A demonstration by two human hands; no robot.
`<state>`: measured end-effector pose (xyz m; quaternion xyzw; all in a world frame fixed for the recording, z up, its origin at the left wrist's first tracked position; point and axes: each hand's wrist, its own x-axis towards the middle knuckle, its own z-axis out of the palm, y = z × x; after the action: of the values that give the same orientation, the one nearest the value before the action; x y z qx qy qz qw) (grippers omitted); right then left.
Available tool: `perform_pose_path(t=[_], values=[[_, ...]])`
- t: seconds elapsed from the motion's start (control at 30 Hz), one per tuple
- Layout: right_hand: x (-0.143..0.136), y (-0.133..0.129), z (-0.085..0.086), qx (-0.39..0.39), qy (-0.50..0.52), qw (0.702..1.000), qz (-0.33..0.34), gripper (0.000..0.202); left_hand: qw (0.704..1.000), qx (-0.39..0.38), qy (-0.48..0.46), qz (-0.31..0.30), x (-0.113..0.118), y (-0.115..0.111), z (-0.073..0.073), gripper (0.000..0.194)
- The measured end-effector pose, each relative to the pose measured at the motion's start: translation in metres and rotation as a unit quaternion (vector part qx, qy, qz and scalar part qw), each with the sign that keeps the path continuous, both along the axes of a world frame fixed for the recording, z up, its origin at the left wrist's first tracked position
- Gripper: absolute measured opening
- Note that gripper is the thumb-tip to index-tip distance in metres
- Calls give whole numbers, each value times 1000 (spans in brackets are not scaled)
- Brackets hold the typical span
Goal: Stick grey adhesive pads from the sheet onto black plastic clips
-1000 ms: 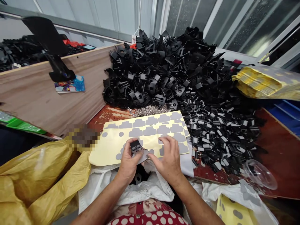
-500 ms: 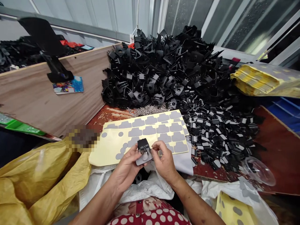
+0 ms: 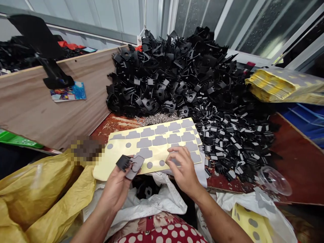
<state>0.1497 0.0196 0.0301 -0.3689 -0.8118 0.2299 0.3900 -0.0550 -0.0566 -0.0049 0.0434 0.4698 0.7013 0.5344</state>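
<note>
My left hand [image 3: 117,184] is closed around a black plastic clip [image 3: 124,162] with a flat grey pad on its face, held over the front edge of a yellow backing sheet [image 3: 108,162]. Grey die-cut stickers [image 3: 159,140] and small grey discs [image 3: 150,165] cover parts of that sheet. Above its right half, my right hand [image 3: 184,170] has its fingers bent and apart, with nothing visible in them. The fingertips are close to a grey disc; contact cannot be made out.
Black plastic clip parts [image 3: 162,67] form a high heap at the back. Smaller black pieces [image 3: 230,141] spread along the right, beside a clear plastic dish [image 3: 275,180]. Metal springs [image 3: 159,118] lie behind the sheet. An open white sack [image 3: 164,199] sits at my lap.
My left hand has moved left with the clip, tilting it. My right hand has let go of the clip, and its fingers have spread above the sheet.
</note>
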Motion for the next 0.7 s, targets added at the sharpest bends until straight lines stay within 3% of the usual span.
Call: perform_pose_path(t=[0.1,0.27,0.47,0.6,0.7], values=[[-8,8,-9,-27,-35,998,33,21,1000,-9,7,-19,-8,-5,-1,49],[-32,-6,-20,33,-65,994,76,20,996,8,0,-86,7,-8,-2,42],[-32,-22,-11,84,-88,985,119,11,994,-28,22,-107,9,-9,2,44],[-19,-14,-7,22,-62,996,59,13,991,-55,97,-68,-9,-16,-5,59],[-15,4,-25,1,-149,989,6,12,977,-86,180,-80,-20,-26,-17,58]])
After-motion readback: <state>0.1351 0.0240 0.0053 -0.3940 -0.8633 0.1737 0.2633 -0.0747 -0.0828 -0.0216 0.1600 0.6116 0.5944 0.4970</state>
